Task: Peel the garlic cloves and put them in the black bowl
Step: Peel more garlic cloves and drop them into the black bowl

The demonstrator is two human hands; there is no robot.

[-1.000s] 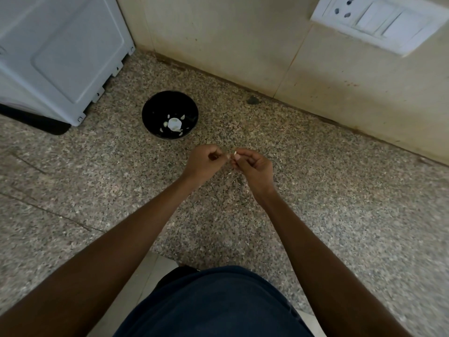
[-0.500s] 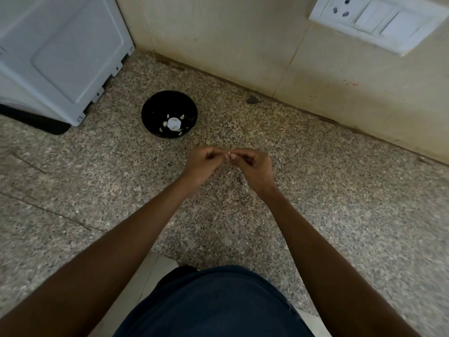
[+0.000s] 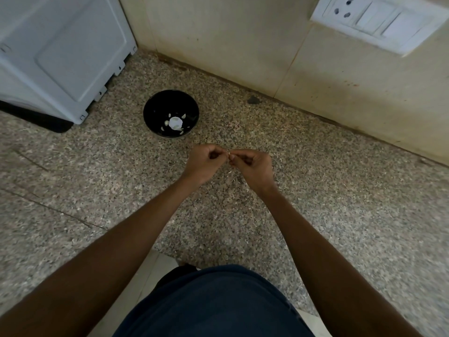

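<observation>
A black bowl (image 3: 155, 105) stands on the speckled granite counter (image 3: 340, 215), behind and left of my hands. Several pale peeled garlic cloves (image 3: 175, 122) lie in its bottom. My left hand (image 3: 205, 164) and my right hand (image 3: 255, 166) meet fingertip to fingertip in front of the bowl. Together they pinch a small garlic clove (image 3: 229, 154), of which only a pale sliver shows between the fingers. Bits of skin lie on the counter under my hands.
A white appliance (image 3: 60, 52) on a dark base fills the back left corner. The beige tiled wall (image 3: 243, 40) runs along the back, with a white switch plate (image 3: 379, 20) at the upper right. The counter's front edge is near my body.
My fingertips have drawn closer together, and the pale clove tip that showed between them is now mostly covered. Both hands stay in the same spot.
</observation>
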